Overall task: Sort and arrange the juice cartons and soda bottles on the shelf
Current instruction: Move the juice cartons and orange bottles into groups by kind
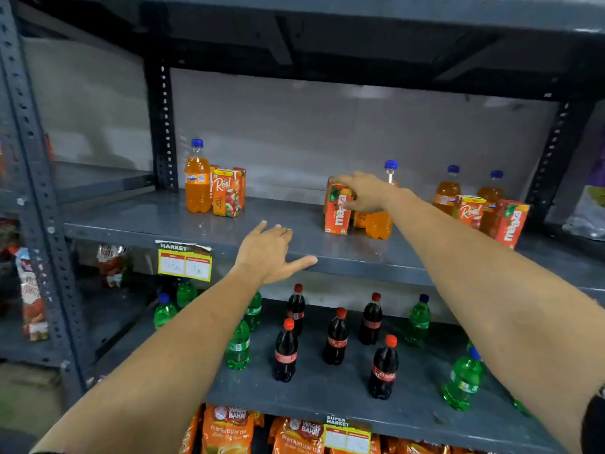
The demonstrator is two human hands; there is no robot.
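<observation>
On the grey middle shelf (170, 221), an orange soda bottle (197, 178) stands at the left beside two Real juice cartons (226, 193). Mid-shelf, my right hand (365, 193) grips the top of a Maaza carton (337, 209), with another orange bottle (379, 224) partly hidden behind my wrist. At the right stand two more orange bottles (447, 191), a Real carton (471, 211) and a Maaza carton (510, 224). My left hand (268, 253) rests flat and open on the shelf's front edge, holding nothing.
The lower shelf (327, 398) holds several cola bottles (337, 337) and green soda bottles (238, 347) scattered about. Orange tea packets (229, 430) sit below. Price tags (185, 262) hang on shelf edges. Metal uprights (162, 126) frame the bay; snack packets (31, 296) hang left.
</observation>
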